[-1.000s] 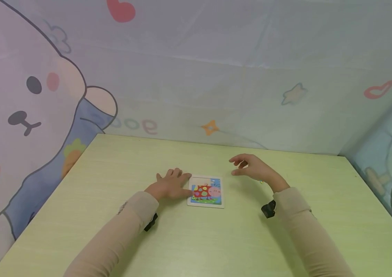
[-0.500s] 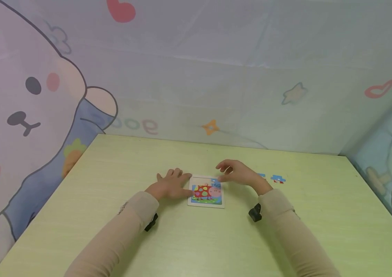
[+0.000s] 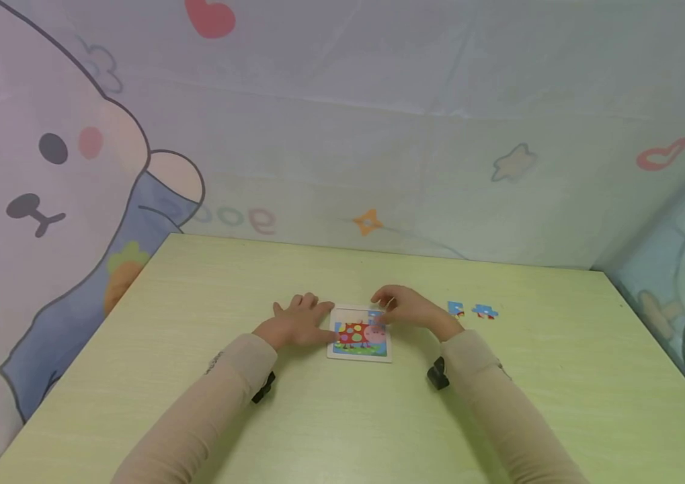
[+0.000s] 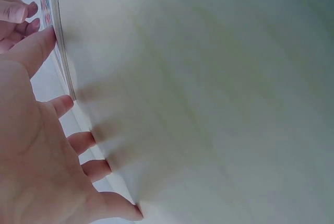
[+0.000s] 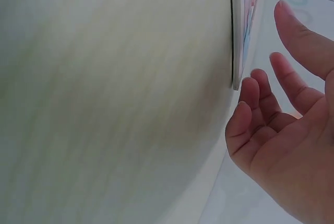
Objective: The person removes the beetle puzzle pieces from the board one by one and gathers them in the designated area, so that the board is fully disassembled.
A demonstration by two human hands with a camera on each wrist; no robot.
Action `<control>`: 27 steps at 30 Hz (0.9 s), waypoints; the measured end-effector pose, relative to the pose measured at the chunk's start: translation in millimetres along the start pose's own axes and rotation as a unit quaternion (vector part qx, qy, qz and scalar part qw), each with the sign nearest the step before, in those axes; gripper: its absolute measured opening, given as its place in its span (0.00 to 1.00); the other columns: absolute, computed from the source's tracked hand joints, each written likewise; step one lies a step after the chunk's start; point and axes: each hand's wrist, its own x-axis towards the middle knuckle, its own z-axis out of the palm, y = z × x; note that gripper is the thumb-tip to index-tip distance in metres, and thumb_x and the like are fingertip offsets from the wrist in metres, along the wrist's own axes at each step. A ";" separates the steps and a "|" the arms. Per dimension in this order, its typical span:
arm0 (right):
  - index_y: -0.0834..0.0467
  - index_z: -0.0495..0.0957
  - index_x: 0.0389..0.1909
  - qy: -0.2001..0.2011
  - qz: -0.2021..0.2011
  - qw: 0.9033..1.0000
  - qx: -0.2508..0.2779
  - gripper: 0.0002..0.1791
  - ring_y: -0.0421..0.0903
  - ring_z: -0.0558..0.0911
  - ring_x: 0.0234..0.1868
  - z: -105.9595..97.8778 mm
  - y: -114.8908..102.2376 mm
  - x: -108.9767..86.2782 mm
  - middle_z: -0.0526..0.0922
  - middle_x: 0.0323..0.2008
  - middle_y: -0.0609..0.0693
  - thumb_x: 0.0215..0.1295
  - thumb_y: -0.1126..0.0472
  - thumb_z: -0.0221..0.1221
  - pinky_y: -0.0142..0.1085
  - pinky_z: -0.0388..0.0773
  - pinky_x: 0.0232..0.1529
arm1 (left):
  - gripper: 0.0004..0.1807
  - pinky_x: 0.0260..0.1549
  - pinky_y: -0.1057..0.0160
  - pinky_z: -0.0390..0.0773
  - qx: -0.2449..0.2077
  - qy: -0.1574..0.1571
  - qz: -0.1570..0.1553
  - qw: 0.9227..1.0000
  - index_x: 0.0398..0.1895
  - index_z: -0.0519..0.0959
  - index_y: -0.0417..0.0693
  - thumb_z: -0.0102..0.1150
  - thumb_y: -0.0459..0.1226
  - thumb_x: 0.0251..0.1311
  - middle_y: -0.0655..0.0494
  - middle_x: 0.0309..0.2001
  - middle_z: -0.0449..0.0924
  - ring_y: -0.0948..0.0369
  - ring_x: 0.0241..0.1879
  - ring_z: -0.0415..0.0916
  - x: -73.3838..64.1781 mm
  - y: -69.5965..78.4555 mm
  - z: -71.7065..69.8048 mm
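A small square jigsaw puzzle in a pale frame (image 3: pixel 360 359) lies on the table, showing a red spotted animal with a pink face. Bare backing shows along its upper left, and blue picture fills the upper right corner. My left hand (image 3: pixel 298 325) rests flat with fingers spread; its thumb and index finger touch the frame's left edge. Over the upper right corner, my right hand (image 3: pixel 409 308) has its thumb and index finger held apart. In the right wrist view, nothing shows between those fingers (image 5: pixel 288 75). The left wrist view shows the puzzle (image 4: pixel 46 4) edge-on.
Two loose blue and red puzzle pieces lie to the right: one piece (image 3: pixel 455 308) near my right wrist, another piece (image 3: pixel 485 311) farther right. The pale green table (image 3: pixel 342 430) ends at a printed cloth backdrop (image 3: pixel 330 134) behind.
My right hand has moved left and slightly down, from beside the puzzle to over its upper right corner. The loose pieces, earlier hidden by that arm, now show. My left hand has stayed put.
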 end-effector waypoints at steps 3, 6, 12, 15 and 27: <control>0.63 0.76 0.51 -0.005 0.013 1.000 -0.002 0.24 0.50 0.73 0.45 3.0 0.6 1.1 0.76 0.45 0.55 0.55 0.59 0.69 0.40 0.73 0.49 | 0.40 0.59 0.24 0.44 0.000 0.000 0.000 1.000 0.74 0.57 0.57 0.52 0.60 0.62 0.45 0.70 0.54 0.44 0.70 0.48 -1.0 0.8 -0.7; 0.61 0.76 0.51 -0.010 0.024 1.000 -0.006 0.25 0.50 0.72 0.46 5.3 -0.4 0.9 0.75 0.46 0.55 0.54 0.56 0.70 0.42 0.72 0.50 | 0.40 0.59 0.24 0.44 0.000 0.001 0.001 1.000 0.74 0.57 0.57 0.52 0.60 0.62 0.45 0.70 0.55 0.44 0.70 0.49 -1.0 0.7 -0.5; 0.60 0.76 0.50 -0.013 0.033 0.999 -0.026 0.25 0.50 0.72 0.46 8.4 -2.7 1.4 0.75 0.46 0.54 0.54 0.55 0.70 0.43 0.72 0.50 | 0.40 0.59 0.24 0.44 0.000 0.004 0.002 1.000 0.74 0.57 0.57 0.52 0.60 0.62 0.45 0.69 0.55 0.44 0.69 0.50 -0.7 0.7 0.3; 0.61 0.76 0.49 -0.014 0.030 0.999 -0.037 0.24 0.50 0.72 0.45 9.7 -2.1 3.2 0.75 0.45 0.55 0.54 0.55 0.70 0.43 0.72 0.50 | 0.40 0.59 0.24 0.44 -0.001 0.004 0.002 1.000 0.74 0.57 0.56 0.53 0.59 0.62 0.45 0.69 0.56 0.44 0.69 0.50 -0.7 1.0 0.1; 0.63 0.79 0.46 -0.012 0.023 0.999 -0.048 0.21 0.48 0.71 0.43 11.5 -3.4 5.8 0.76 0.41 0.52 0.54 0.58 0.70 0.41 0.71 0.48 | 0.40 0.60 0.24 0.44 -0.004 0.004 -0.001 1.000 0.74 0.57 0.56 0.53 0.59 0.62 0.45 0.69 0.55 0.44 0.69 0.49 -2.4 2.3 -0.8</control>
